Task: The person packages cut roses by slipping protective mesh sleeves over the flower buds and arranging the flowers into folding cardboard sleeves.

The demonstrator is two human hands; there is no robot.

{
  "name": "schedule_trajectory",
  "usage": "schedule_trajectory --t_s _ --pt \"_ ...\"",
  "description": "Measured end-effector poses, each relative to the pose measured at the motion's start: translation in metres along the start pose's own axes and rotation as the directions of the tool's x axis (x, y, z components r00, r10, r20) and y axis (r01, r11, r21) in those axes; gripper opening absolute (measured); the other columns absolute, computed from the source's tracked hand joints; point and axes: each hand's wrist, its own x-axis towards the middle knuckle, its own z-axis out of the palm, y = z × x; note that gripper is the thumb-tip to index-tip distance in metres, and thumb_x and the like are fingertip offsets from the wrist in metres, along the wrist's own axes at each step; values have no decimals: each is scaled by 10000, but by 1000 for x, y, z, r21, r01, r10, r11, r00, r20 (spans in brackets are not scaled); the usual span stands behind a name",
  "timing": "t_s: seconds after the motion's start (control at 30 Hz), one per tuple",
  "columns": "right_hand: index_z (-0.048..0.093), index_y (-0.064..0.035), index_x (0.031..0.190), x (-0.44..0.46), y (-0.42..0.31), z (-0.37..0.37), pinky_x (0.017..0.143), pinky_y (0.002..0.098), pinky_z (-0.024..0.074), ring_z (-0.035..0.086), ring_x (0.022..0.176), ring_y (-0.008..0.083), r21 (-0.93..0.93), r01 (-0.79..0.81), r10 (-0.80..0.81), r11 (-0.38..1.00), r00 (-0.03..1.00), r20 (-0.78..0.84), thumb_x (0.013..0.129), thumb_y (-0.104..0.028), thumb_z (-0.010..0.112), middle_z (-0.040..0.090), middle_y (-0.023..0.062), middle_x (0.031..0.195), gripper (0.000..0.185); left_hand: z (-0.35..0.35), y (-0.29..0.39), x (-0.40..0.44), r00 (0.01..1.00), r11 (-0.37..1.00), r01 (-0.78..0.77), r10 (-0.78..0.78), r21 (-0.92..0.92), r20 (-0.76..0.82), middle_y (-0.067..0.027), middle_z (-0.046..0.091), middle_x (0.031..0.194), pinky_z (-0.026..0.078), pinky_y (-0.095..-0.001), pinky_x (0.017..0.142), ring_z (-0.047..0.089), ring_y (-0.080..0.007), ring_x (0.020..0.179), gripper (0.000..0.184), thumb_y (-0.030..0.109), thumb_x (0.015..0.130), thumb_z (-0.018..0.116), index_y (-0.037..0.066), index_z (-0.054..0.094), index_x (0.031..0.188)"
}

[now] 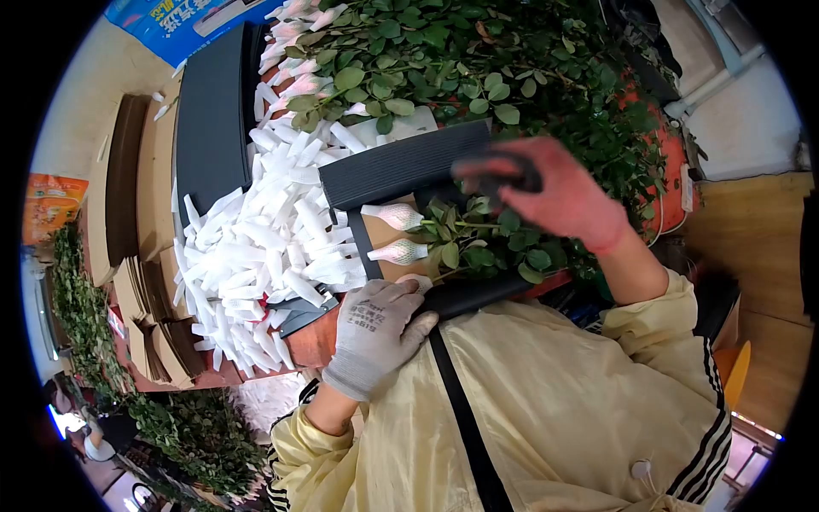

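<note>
Roses (398,251) are laid between the bent left fingers (403,299) and the blurred right fingers (522,203), whose holds cannot be told.

- Two gloves are worn: one grey, on the left hand (375,328); one red, on the right hand (559,192).
- Two netted buds (397,251) are seen whole on the cardboard (368,229); a third, beside the grey glove, is partly hidden.
- One ribbed black sheet (392,171) is counted.
- One blue banner (183,26) is seen.
- White sleeves (256,230) are heaped by the dozen, too overlapped to be counted exactly.
</note>
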Motion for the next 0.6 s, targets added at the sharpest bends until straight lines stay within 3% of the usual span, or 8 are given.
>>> schedule_trajectory --t_s 0.07,0.1,0.2,0.23,0.3,0.43,0.5,0.6 --pt "613 -20 1078 0 -1 -10 747 298 505 627 838 210 -16 147 -147 989 966 -214 723 -75 600 657 115 982 360 1 -3 1 1000 1000 -11 11 -17 -13 -122 647 1041 461 -401 791 598 -302 892 337 313 785 637 58 665 1003" --pt "617 -72 1081 -4 0 -8 774 344 497 619 870 274 -71 134 -146 988 970 -196 724 -166 651 640 106 989 370 1 -3 1 1000 999 -18 17 -31 -25 -125 648 1036 463 -404 791 599 -304 890 341 312 781 643 58 663 1008" --pt "615 -104 1078 -13 3 32 812 338 475 615 905 255 -626 186 -357 758 921 -158 770 -261 631 637 83 975 346 4 -3 -2 999 998 35 -35 -45 5 -69 631 1064 428 -389 827 565 -274 927 323 318 800 624 44 654 968" --pt "615 -104 1078 -12 16 49 812 338 475 615 905 255 -620 184 -353 762 922 -160 770 -261 631 637 83 975 346 5 -3 -3 999 998 38 -38 -44 12 -69 631 1064 428 -389 827 565 -274 927 323 318 800 624 44 654 968" --pt "546 -131 1210 -9 49 81 999 379 329 503 1117 218 -848 133 -255 512 967 -2 741 -367 634 570 67 1140 532 4 -3 -1 999 999 34 -33 -41 14 -80 625 1055 435 -391 818 569 -279 922 370 336 794 630 49 632 1028" --pt "512 -150 1252 -5 67 93 1038 399 288 471 1174 214 -874 133 -151 467 986 69 774 -401 568 563 75 1163 543 4 5 0 999 999 35 -34 19 -31 -92 614 1043 437 -392 811 569 -285 915 443 363 786 634 58 591 1104" --pt "514 -153 1254 -6 80 90 1046 405 294 465 1189 232 -843 289 -246 455 950 193 783 -343 555 541 91 1210 510 5 5 2 997 996 80 -80 47 9 -109 607 1024 440 -404 821 574 -290 933 483 372 757 669 59 596 1117" --pt "514 -157 1267 -14 78 90 1052 397 295 464 1191 240 -890 301 -320 344 928 190 781 -271 533 546 101 1221 500 8 -1 0 996 995 31 -38 92 78 -94 590 1073 429 -413 816 552 -279 956 514 402 760 645 62 564 1136"
